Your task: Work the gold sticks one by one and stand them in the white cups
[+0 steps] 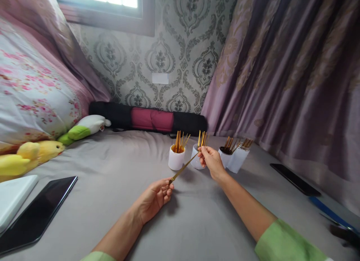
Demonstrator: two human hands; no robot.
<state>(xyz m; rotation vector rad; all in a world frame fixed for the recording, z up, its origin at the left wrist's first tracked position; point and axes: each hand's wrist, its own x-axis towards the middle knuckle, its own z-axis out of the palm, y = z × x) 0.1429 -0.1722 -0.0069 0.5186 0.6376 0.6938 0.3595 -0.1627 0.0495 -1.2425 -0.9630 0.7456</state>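
A thin golden stick (184, 168) stretches between my two hands above a grey bedsheet (112, 186). My right hand (211, 161) pinches its upper end close to the second white cup (196, 157). My left hand (154, 198), fingers curled, touches its lower end. Several white cups stand in a row behind: the left cup (176, 158) with orange and gold sticks, the second cup with gold sticks, a third cup (225, 156) and a fourth cup (238, 158) with brown ones.
A dark tablet (36, 212) and a white pad (12, 197) lie at the left, by yellow (30, 156) and green-white (84, 129) plush toys. A black and pink roll (149, 120) lies along the wall. A phone (294, 179) and a blue tool (332, 214) lie at the right, under curtains.
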